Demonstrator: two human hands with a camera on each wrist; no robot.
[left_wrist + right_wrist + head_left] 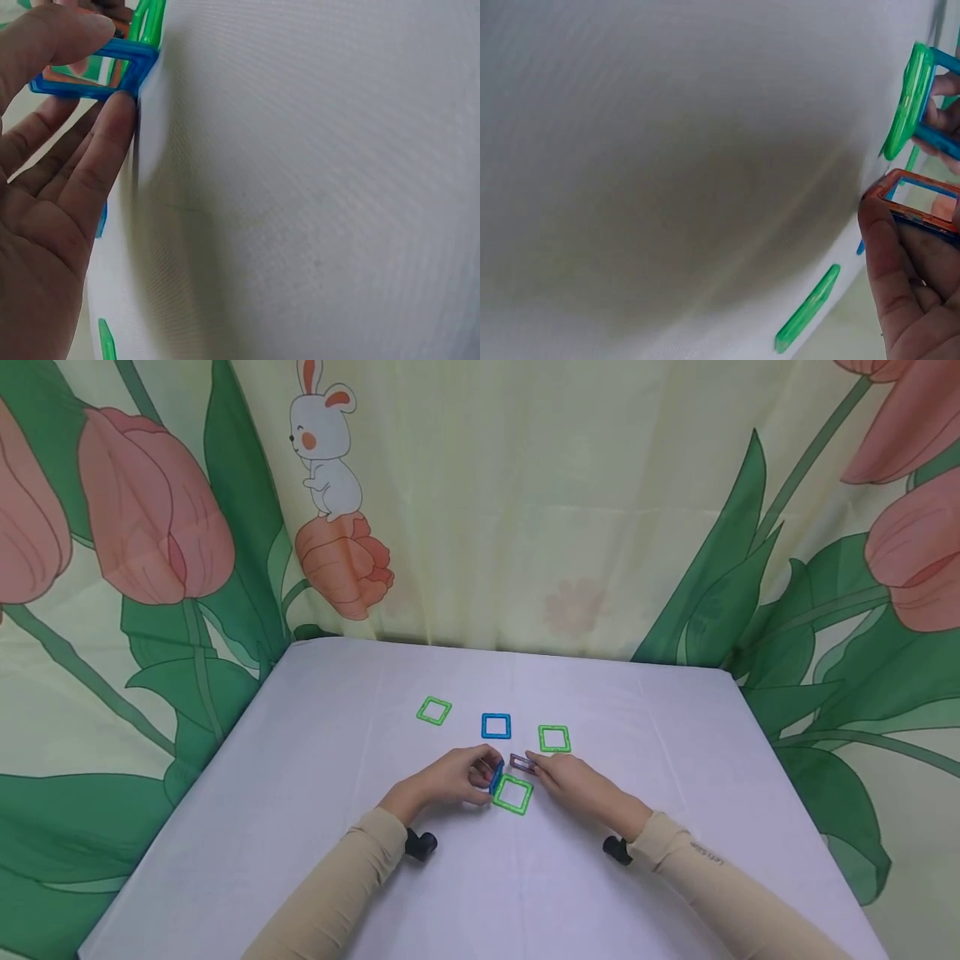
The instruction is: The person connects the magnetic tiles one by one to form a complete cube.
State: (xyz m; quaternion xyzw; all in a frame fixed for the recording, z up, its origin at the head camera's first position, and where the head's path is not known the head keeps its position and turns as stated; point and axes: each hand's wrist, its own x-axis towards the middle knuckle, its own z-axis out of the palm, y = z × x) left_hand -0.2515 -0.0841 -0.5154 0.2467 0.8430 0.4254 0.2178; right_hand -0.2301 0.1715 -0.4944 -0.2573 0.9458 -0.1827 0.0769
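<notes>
A blue square frame [496,777] of glossy translucent plastic stands tilted up along the left side of a green square frame [528,800], and its lower edge appears to meet it. The green one lies flat, its see-through rim thick and rounded at the corners. The left hand [453,777] clamps the blue frame between thumb and fingertips, the thumb across the upper bar.

Just beyond the green frame's right corner, the right hand [577,785] pinches a shiny orange frame [891,180], held at a slant. Blue shows along its lower side; whether that is a second piece cannot be told, nor whether it touches the table.

Farther off, three more hollow pieces lie flat in a loose row: a green tile on the left [423,707], turned askew, a blue tile in the middle [484,726] and a green tile on the right [553,727].

All rest over a white tablecloth [300,777], whose fine woven grain shows close up and which carries faint straight creases. Smooth beige sleeves [337,885] end in cuffs near black wrist-worn devices [422,845]. Behind hangs a softly rippled cream curtain [487,527] printed with pink tulips and a white rabbit.
</notes>
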